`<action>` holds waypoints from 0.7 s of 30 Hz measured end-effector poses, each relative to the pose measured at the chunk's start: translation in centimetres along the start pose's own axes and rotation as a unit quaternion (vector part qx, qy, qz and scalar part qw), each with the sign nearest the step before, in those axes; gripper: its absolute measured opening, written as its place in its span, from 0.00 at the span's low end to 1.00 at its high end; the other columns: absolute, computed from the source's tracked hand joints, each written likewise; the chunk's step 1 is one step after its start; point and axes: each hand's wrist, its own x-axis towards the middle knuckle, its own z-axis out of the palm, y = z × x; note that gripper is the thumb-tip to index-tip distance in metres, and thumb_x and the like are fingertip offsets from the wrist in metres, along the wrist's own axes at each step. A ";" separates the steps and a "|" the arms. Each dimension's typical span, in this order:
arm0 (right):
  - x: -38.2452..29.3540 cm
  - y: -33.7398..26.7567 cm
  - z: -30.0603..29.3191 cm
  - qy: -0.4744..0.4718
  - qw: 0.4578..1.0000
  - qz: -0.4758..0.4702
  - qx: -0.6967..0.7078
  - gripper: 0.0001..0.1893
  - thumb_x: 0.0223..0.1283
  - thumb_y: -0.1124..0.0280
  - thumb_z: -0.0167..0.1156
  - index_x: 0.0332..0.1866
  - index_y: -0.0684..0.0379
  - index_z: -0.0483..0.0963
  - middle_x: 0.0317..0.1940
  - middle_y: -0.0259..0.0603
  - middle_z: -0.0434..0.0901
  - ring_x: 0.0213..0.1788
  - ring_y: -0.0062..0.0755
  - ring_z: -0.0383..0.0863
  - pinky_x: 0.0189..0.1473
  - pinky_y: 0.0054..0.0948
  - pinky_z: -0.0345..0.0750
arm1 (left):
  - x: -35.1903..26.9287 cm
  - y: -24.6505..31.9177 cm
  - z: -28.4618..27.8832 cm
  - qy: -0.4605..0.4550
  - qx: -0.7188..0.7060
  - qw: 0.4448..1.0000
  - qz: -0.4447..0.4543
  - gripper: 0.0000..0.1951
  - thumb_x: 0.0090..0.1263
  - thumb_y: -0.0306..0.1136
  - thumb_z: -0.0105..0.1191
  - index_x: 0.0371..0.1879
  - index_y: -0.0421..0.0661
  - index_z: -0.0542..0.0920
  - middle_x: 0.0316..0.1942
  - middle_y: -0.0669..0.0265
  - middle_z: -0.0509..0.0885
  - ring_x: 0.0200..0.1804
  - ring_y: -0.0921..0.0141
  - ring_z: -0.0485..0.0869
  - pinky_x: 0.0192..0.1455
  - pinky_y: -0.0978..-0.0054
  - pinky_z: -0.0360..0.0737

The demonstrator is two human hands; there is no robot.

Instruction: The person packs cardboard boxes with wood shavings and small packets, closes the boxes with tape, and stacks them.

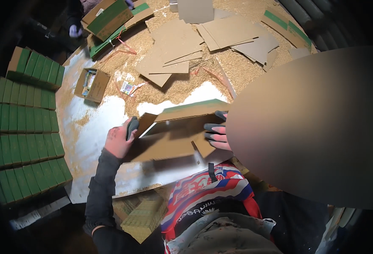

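Observation:
A cardboard box (167, 146), brown with a green band on its far flap, is held tilted over the near side of the table. It is opened out, and the white tabletop shows through it. My left hand (119, 139), in a pinkish glove with dark fingertips, grips the box's left end. At its right end my right hand (217, 135), gloved alike, has its fingers over the cardboard. A large blurred patch hides the rest of that hand and its forearm. One small flap hangs loose beside the right fingers.
Loose tan flakes or grain (132, 66) cover much of the table. Flat cardboard sheets (177, 41) lie farther back. A small carton (99, 87) holds packets. Green boxes (24, 119) stand in rows at left. Another person's gloved hand (75, 31) shows near cartons (110, 22).

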 end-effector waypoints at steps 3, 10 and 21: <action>1.4 2.5 -2.5 -0.037 0.976 -0.055 0.205 0.09 0.33 0.67 0.56 0.25 0.53 0.69 0.29 0.33 0.71 0.47 0.34 0.70 0.63 0.47 0.53 | -1.1 -3.5 0.0 0.101 0.021 0.994 -0.028 0.20 0.59 0.33 0.49 0.50 0.41 0.68 0.23 0.51 0.78 0.25 0.54 0.77 0.29 0.64 0.74; 5.4 2.4 4.8 0.105 0.955 -0.069 0.269 0.06 0.31 0.66 0.56 0.18 0.53 0.67 0.27 0.32 0.74 0.45 0.37 0.69 0.60 0.45 0.52 | 5.3 5.1 8.5 0.027 -0.033 0.906 0.421 0.21 0.45 0.28 0.49 0.42 0.38 0.71 0.53 0.45 0.64 0.57 0.43 0.61 0.59 0.43 0.55; 4.7 -1.8 6.4 -0.210 0.953 0.009 0.220 0.13 0.42 0.62 0.57 0.32 0.58 0.73 0.35 0.43 0.75 0.42 0.35 0.75 0.48 0.35 0.69 | 8.7 5.5 13.0 -0.108 0.094 0.886 0.442 0.26 0.49 0.28 0.47 0.53 0.42 0.66 0.57 0.52 0.64 0.56 0.51 0.66 0.55 0.52 0.64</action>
